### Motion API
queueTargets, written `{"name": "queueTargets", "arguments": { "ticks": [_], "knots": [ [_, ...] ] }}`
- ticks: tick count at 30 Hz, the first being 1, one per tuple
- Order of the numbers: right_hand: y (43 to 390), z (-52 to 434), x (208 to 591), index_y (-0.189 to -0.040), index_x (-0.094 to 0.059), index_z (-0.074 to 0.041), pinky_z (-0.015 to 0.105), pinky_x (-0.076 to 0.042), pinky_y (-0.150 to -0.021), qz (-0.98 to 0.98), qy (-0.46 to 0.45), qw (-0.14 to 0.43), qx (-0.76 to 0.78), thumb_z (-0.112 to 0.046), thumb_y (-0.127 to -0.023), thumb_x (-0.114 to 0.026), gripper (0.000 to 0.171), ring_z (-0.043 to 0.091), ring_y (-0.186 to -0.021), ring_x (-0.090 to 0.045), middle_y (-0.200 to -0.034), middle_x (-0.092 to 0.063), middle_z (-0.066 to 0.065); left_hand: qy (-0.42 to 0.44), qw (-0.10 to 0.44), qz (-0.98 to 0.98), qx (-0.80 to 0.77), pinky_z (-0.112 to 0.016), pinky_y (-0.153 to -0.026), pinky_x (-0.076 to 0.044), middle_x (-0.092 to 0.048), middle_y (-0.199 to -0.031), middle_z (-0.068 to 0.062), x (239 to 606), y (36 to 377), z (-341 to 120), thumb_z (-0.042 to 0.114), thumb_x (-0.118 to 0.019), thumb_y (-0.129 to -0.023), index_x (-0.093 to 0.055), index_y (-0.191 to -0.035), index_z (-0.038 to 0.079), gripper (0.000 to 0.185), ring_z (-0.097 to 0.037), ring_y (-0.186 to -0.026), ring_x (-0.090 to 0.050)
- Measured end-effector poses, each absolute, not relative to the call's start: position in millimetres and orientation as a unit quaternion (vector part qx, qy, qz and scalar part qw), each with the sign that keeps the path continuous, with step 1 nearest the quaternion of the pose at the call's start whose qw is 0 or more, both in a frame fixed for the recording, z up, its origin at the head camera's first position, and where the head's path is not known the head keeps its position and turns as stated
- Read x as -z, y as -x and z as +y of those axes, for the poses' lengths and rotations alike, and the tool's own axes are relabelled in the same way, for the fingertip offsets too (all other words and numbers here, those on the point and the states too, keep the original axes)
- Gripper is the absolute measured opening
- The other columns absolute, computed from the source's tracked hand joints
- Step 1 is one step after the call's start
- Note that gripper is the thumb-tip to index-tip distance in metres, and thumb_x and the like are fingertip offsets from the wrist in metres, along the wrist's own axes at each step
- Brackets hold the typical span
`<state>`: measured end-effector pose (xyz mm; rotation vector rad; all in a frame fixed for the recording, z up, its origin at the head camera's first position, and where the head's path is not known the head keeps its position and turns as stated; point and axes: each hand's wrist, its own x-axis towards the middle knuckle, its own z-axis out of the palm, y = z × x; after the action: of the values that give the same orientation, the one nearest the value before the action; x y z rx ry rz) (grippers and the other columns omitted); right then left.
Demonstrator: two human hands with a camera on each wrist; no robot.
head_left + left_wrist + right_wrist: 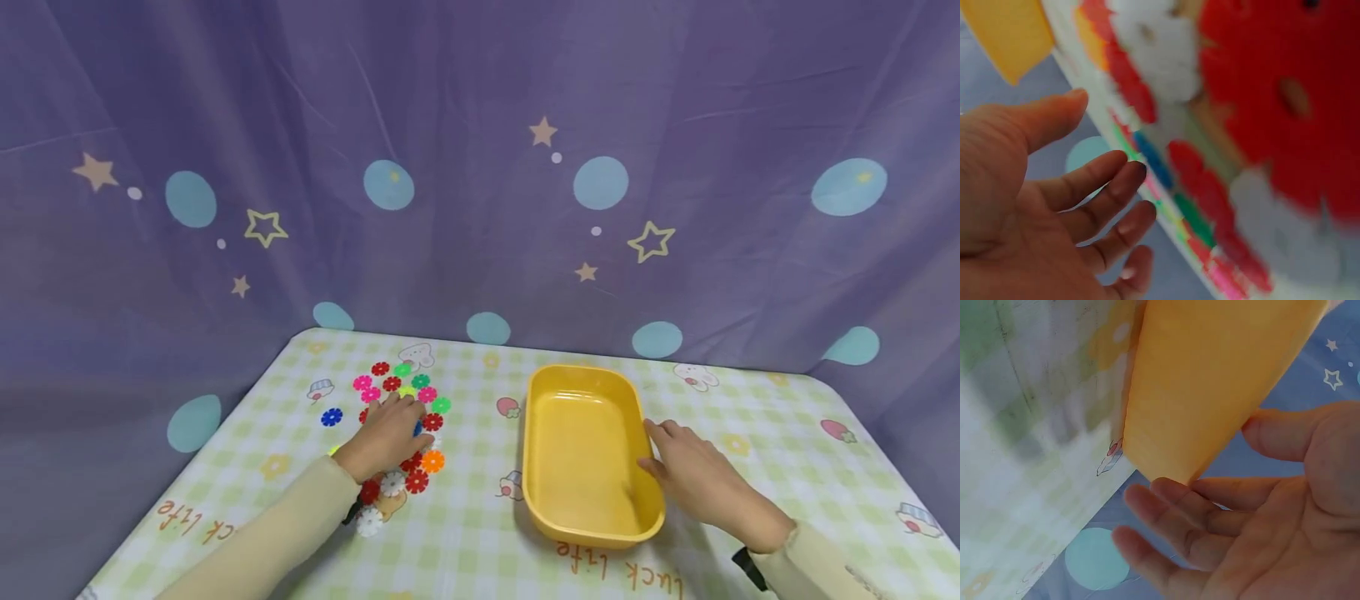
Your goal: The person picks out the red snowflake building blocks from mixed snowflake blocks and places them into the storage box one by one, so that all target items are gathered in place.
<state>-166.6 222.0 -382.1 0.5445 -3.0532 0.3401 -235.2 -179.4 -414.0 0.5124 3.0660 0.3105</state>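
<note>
A pile of colourful plastic flower discs (420,398) lies on the left half of the table. My left hand (386,433) rests palm down on top of the pile and hides its middle. The left wrist view shows that hand (1085,181) with loosely spread fingers holding nothing, and a big red disc (1285,100) close by. A yellow rectangular tray (585,372) sits empty at the centre right. My right hand (693,475) lies flat beside its right wall. In the right wrist view the thumb of this hand (1210,512) touches the tray wall (1222,381), fingers straight.
The table wears a green checked cloth (465,533) with cartoon prints. One blue disc (331,417) lies apart to the left, and a white disc (369,522) sits near my left sleeve. A purple curtain (480,167) with stars hangs behind the table.
</note>
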Motion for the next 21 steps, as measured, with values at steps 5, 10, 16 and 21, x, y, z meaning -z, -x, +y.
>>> {"name": "queueTargets", "arguments": {
  "ticks": [5, 10, 16, 21],
  "knots": [
    [171, 219, 385, -0.130, -0.043, 0.016, 0.032, -0.044, -0.063, -0.971, -0.193, 0.007, -0.141, -0.013, -0.091, -0.063, 0.053, 0.016, -0.074, -0.050, -0.094, -0.055, 0.008, -0.143, 0.009, 0.984, -0.110, -0.051, -0.086, -0.034, -0.059, -0.088, -0.006, 421, 253, -172, 0.031, -0.073, -0.083, -0.062, -0.090, 0.006, 0.028, -0.029, -0.092, -0.050],
    [174, 213, 386, -0.135, -0.031, 0.020, 0.025, -0.041, -0.050, -0.961, -0.189, -0.029, -0.198, -0.006, -0.094, -0.057, 0.055, 0.009, -0.052, -0.042, -0.064, -0.048, -0.001, -0.137, 0.046, 0.985, -0.097, -0.051, -0.083, -0.035, -0.049, -0.068, -0.001, 416, 266, -167, 0.029, -0.073, -0.084, -0.055, -0.070, 0.010, 0.030, -0.024, -0.075, -0.046],
    [175, 204, 387, -0.136, -0.030, 0.020, 0.025, -0.039, -0.044, -0.966, -0.163, -0.019, -0.198, -0.002, -0.093, -0.055, 0.055, 0.012, -0.046, -0.041, -0.058, -0.045, 0.000, -0.137, 0.100, 0.979, -0.110, -0.052, -0.089, -0.036, -0.049, -0.072, -0.005, 412, 273, -165, 0.025, -0.070, -0.084, -0.054, -0.075, 0.006, 0.026, -0.025, -0.070, -0.047],
    [180, 195, 387, -0.140, -0.026, 0.016, 0.026, -0.040, -0.039, -0.963, -0.130, -0.038, -0.234, -0.003, -0.094, -0.053, 0.056, 0.013, -0.037, -0.044, -0.064, -0.049, 0.006, -0.135, 0.094, 0.978, -0.130, -0.050, -0.088, -0.035, -0.050, -0.072, -0.004, 415, 272, -161, 0.015, -0.070, -0.076, -0.053, -0.082, 0.006, 0.020, -0.024, -0.070, -0.048]
  ]
}}
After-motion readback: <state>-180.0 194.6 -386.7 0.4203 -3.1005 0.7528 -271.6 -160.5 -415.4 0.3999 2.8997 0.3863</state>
